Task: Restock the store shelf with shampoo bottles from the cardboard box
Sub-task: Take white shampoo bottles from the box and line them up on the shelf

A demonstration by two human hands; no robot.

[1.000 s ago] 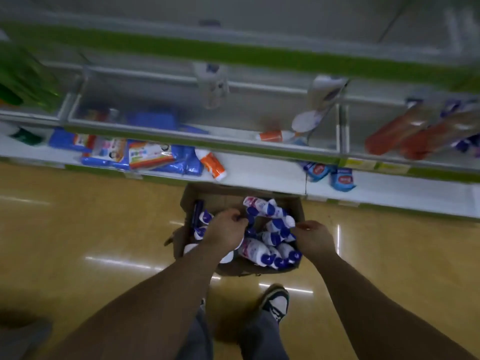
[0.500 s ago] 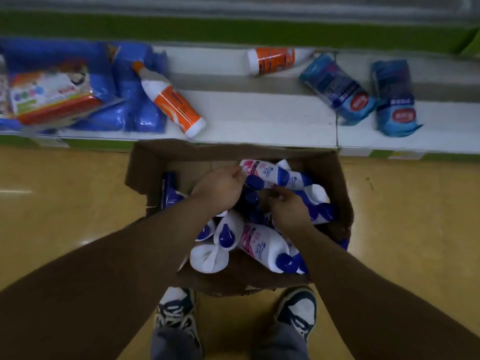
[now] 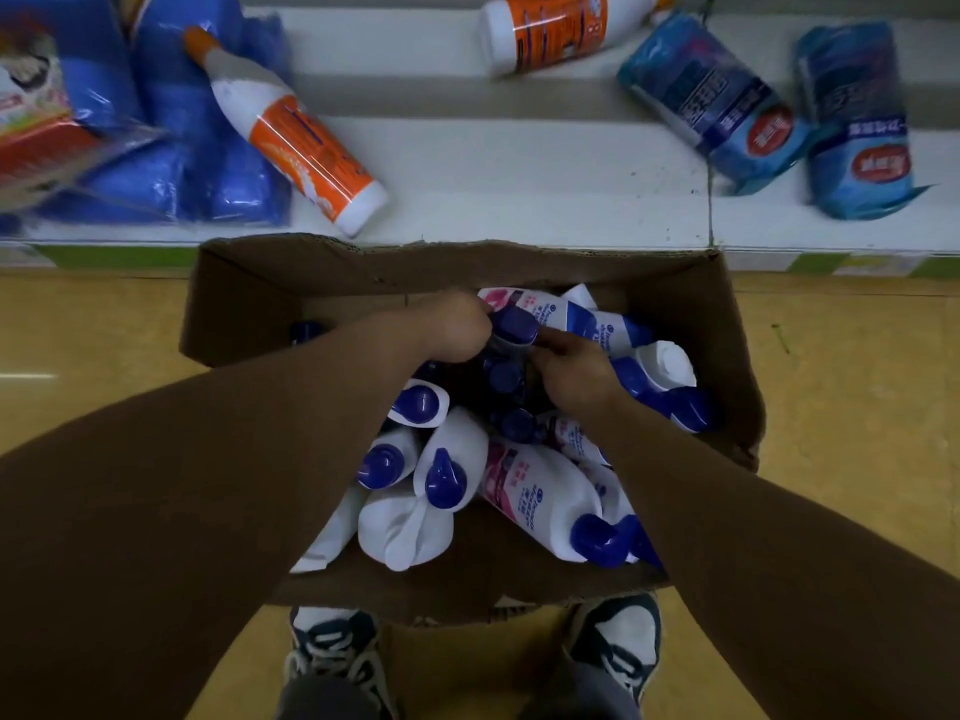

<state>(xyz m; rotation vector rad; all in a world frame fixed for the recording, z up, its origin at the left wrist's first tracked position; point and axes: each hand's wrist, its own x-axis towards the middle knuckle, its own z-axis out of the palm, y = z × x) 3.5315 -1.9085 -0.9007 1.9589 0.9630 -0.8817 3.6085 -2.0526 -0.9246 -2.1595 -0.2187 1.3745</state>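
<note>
An open cardboard box [image 3: 244,298] sits on the floor against the bottom shelf [image 3: 509,163]. Several white shampoo bottles with blue caps lie jumbled inside it, one near the front [image 3: 540,496]. Both my hands are down in the box's middle. My left hand [image 3: 449,327] has its fingers curled round the blue cap of a bottle [image 3: 514,327]. My right hand [image 3: 576,368] pinches the same cap from the right side. The body of that bottle is hidden under my hands.
On the white bottom shelf lie two orange-and-white bottles [image 3: 296,142] [image 3: 550,28], blue packs at the left [image 3: 171,122] and two blue wrapped packs at the right [image 3: 722,101]. My shoes [image 3: 618,646] stand just behind the box on the yellow floor.
My head has dropped closer to the box, so the upper shelves left view. Both hands have come together on one blue cap at the box's middle.
</note>
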